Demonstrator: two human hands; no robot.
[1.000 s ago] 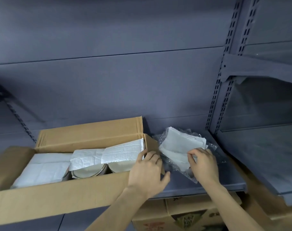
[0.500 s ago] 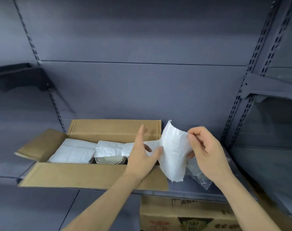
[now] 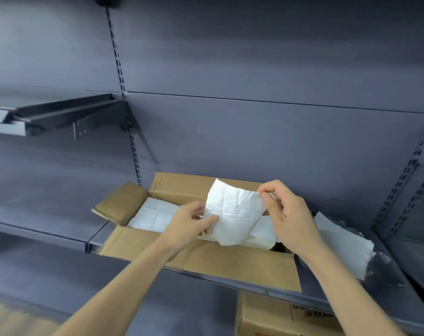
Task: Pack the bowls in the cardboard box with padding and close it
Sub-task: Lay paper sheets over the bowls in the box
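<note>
Both hands over open cardboard box (image 3: 196, 259) on grey shelf (image 3: 94, 241). Left hand (image 3: 190, 223) pinches white padding sheet (image 3: 232, 214) at left edge; right hand (image 3: 287, 214) pinches top right corner. More padding (image 3: 155, 214) lies inside box. Bowls hidden.

A second carton (image 3: 278, 318) sits below the grey metal shelf (image 3: 48, 232).

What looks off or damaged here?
Nothing damaged or spilled. The box sits askew on the shelf, its front flap overhanging the edge. Both hands hold a creased padding sheet above it.
</note>
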